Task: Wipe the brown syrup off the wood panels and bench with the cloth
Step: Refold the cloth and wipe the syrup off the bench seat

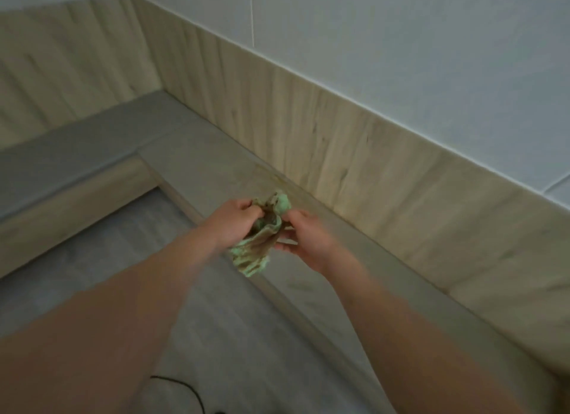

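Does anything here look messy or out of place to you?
Yes. The green cloth bunched between the left hand and right hand is blotched with brown. A faint brownish smear also shows on the bench, along the foot of the wood panels, just beyond the cloth.

Left hand [236,224], right hand [308,239]: two. Cloth [256,253]: one. Bench [197,163]: one.

Bare arms outstretched, left hand [233,225] and right hand [308,237] together, fingers around the cloth [253,256].
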{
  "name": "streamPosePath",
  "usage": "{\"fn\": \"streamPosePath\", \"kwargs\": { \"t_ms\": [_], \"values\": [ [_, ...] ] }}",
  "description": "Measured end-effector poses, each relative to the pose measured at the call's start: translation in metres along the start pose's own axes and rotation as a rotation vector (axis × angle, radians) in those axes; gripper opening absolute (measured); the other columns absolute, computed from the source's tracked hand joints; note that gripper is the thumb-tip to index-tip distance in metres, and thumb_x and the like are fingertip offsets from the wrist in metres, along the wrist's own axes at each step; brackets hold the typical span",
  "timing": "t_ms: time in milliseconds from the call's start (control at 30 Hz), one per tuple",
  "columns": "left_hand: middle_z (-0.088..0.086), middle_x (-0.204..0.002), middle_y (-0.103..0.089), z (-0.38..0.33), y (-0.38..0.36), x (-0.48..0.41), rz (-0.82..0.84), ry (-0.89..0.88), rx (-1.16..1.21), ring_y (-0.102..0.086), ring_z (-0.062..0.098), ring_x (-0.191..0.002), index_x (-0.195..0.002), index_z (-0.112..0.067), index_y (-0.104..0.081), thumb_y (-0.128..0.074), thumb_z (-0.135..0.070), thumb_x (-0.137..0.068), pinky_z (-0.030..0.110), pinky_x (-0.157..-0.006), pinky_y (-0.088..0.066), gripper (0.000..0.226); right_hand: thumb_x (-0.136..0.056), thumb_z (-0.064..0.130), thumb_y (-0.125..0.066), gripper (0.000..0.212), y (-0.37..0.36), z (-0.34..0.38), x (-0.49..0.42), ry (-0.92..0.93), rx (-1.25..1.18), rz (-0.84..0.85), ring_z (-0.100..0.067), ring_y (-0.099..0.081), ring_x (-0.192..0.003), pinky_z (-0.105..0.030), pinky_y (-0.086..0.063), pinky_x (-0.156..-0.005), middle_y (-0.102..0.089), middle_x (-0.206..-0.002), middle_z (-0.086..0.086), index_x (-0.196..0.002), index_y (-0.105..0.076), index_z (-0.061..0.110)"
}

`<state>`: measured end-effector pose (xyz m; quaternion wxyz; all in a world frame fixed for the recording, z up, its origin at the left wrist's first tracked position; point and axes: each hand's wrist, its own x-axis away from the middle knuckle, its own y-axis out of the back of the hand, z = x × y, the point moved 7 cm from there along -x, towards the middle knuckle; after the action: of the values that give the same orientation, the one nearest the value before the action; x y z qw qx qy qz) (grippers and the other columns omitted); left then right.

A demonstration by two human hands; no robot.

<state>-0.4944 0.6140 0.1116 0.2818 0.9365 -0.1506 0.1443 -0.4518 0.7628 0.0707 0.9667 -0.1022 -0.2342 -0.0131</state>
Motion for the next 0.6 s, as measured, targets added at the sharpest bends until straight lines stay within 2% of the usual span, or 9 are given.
{"fn": "streamPosePath", "kwargs": {
  "t_ms": [67, 133, 200, 267, 367, 467, 533, 600],
  "values": [
    [0.003, -0.100, -0.073, -0.021, 0.016, 0.014, -0.021, -0.019, -0.095, -0.066, 0.023, -0.097, -0.100, -0.021, -0.072, -0.057, -0.030, -0.099, 0.034, -0.083, -0.049, 0.018, -0.102, 0.019, -0.048, 0.019, -0.011, 0.022, 0.011, -0.001, 0.045, 0.035, -0.016, -0.069, -0.079, -0.036, -0.058, -0.083, -0.071, -0.088, 0.000, -0.100, -0.066, 0.018],
    [0.004, -0.099, -0.072, -0.040, 0.028, 0.030, -0.040, -0.029, -0.145, -0.066, 0.023, -0.094, -0.102, -0.020, -0.072, -0.055, -0.028, -0.100, 0.034, -0.080, -0.049, 0.019, -0.101, 0.029, -0.053, 0.015, -0.020, 0.040, 0.021, 0.010, 0.075, 0.073, -0.018, -0.068, -0.084, -0.038, -0.057, -0.087, -0.069, -0.095, 0.001, -0.106, -0.065, 0.021],
    [0.005, -0.090, -0.072, -0.052, 0.041, 0.042, -0.079, -0.043, -0.164, -0.065, 0.022, -0.085, -0.097, -0.017, -0.072, -0.055, -0.024, -0.099, 0.031, -0.070, -0.048, 0.018, -0.100, 0.040, -0.061, 0.029, -0.031, 0.054, 0.026, 0.037, 0.114, 0.099, -0.020, -0.070, -0.091, -0.042, -0.058, -0.094, -0.072, -0.103, 0.002, -0.121, -0.063, 0.020],
    [0.002, -0.078, -0.068, -0.057, 0.050, 0.053, -0.105, -0.043, -0.202, -0.062, 0.016, -0.071, -0.091, -0.016, -0.070, -0.056, -0.021, -0.100, 0.025, -0.058, -0.043, 0.018, -0.099, 0.041, -0.066, 0.038, -0.039, 0.062, 0.030, 0.054, 0.168, 0.113, -0.023, -0.072, -0.096, -0.045, -0.057, -0.098, -0.075, -0.111, -0.004, -0.128, -0.061, 0.017],
    [0.002, -0.066, -0.062, -0.053, 0.060, 0.066, -0.107, 0.016, -0.255, -0.055, 0.010, -0.052, -0.084, -0.016, -0.066, -0.057, -0.020, -0.101, 0.019, -0.043, -0.039, 0.019, -0.100, 0.036, -0.064, 0.030, -0.049, 0.068, 0.032, 0.051, 0.273, 0.134, -0.029, -0.072, -0.106, -0.047, -0.056, -0.099, -0.074, -0.119, -0.011, -0.122, -0.064, 0.017],
    [0.013, -0.081, -0.066, -0.046, 0.070, 0.073, -0.105, 0.075, -0.262, -0.057, 0.018, -0.062, -0.092, -0.014, -0.068, -0.058, -0.022, -0.100, 0.021, -0.046, -0.041, 0.015, -0.101, 0.026, -0.062, 0.008, -0.061, 0.073, 0.034, 0.060, 0.288, 0.172, -0.025, -0.071, -0.098, -0.047, -0.057, -0.098, -0.074, -0.110, -0.013, -0.103, -0.067, 0.019],
    [0.013, -0.086, -0.068, -0.042, 0.078, 0.078, -0.142, 0.091, -0.269, -0.059, 0.020, -0.067, -0.093, -0.013, -0.069, -0.059, -0.023, -0.099, 0.023, -0.049, -0.043, 0.015, -0.099, 0.021, -0.064, 0.003, -0.073, 0.074, 0.034, 0.069, 0.293, 0.206, -0.021, -0.070, -0.094, -0.043, -0.058, -0.096, -0.073, -0.102, -0.008, -0.098, -0.067, 0.021],
    [0.015, -0.092, -0.073, -0.036, 0.085, 0.083, -0.165, 0.116, -0.281, -0.065, 0.024, -0.073, -0.098, -0.009, -0.070, -0.061, -0.025, -0.098, 0.026, -0.055, -0.048, 0.018, -0.096, 0.016, -0.067, 0.004, -0.086, 0.073, 0.036, 0.094, 0.332, 0.231, -0.017, -0.070, -0.085, -0.034, -0.059, -0.083, -0.073, -0.095, -0.005, -0.098, -0.068, 0.019]
  ]
}}
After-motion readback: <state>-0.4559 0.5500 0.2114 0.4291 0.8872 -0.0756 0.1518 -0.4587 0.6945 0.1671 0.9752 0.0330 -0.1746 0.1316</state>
